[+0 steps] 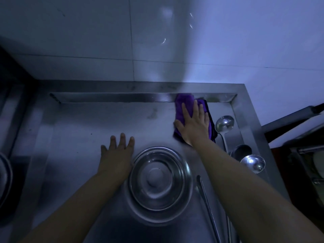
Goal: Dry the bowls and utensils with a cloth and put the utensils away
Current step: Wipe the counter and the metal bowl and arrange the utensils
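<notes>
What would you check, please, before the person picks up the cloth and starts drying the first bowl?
1. Right hand lies flat on the purple cloth: ok.
2. Cloth actually gripped: not ok, fingers spread open.
3. Left hand free to hold a bowl: ok, it is empty, beside the stacked bowls.
4. Ladles within reach on the right: ok.
5. Bowls wet or dry: cannot tell, too dim.
</notes>
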